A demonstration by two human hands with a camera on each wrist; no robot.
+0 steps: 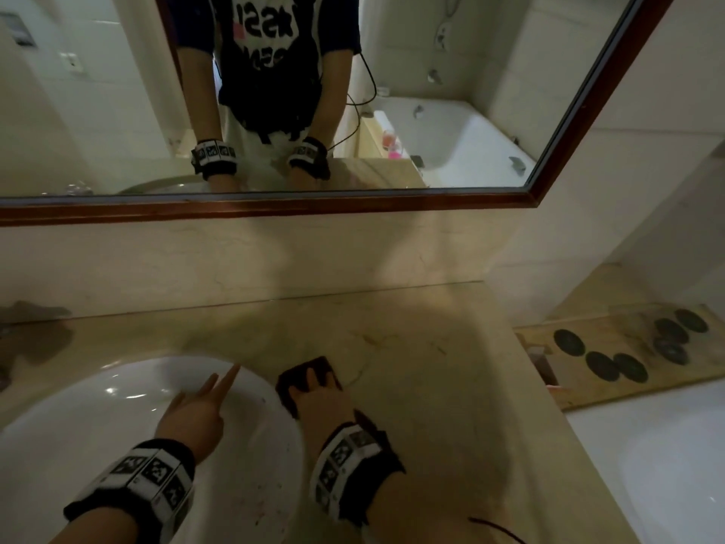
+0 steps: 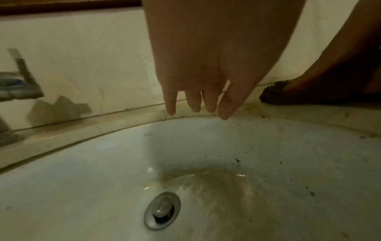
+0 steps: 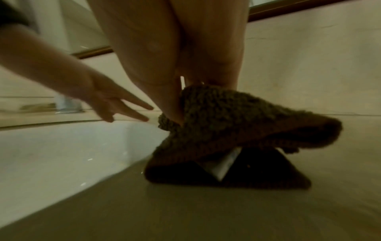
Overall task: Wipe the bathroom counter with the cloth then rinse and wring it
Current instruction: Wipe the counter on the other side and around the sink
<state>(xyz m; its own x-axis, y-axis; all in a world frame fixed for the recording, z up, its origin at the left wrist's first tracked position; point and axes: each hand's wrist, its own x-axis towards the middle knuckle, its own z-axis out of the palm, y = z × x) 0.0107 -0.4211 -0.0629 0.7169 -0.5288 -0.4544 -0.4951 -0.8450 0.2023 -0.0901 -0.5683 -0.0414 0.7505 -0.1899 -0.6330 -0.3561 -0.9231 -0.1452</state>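
Observation:
A dark brown fuzzy cloth (image 1: 318, 363) (image 3: 237, 122), folded with a white label showing, lies on the beige marble counter (image 1: 431, 367) just right of the white sink (image 1: 98, 406). My right hand (image 1: 314, 390) (image 3: 172, 104) grips it, fingers spread on top and thumb tucked at its raised upper fold. My left hand (image 1: 208, 394) (image 2: 194, 104) hovers over the sink bowl (image 2: 103, 171) with straight fingers, holding nothing. In the left wrist view the cloth (image 2: 274, 96) sits beyond the sink rim at the right. Dark specks dot the bowl around the drain (image 2: 162, 210).
A faucet (image 2: 18, 81) stands at the far left behind the sink. A wood-framed mirror (image 1: 274, 208) hangs above the backsplash. Past the counter's right end lies a wooden board (image 1: 612, 339) with several dark round discs, and a white fixture (image 1: 667, 465) below it.

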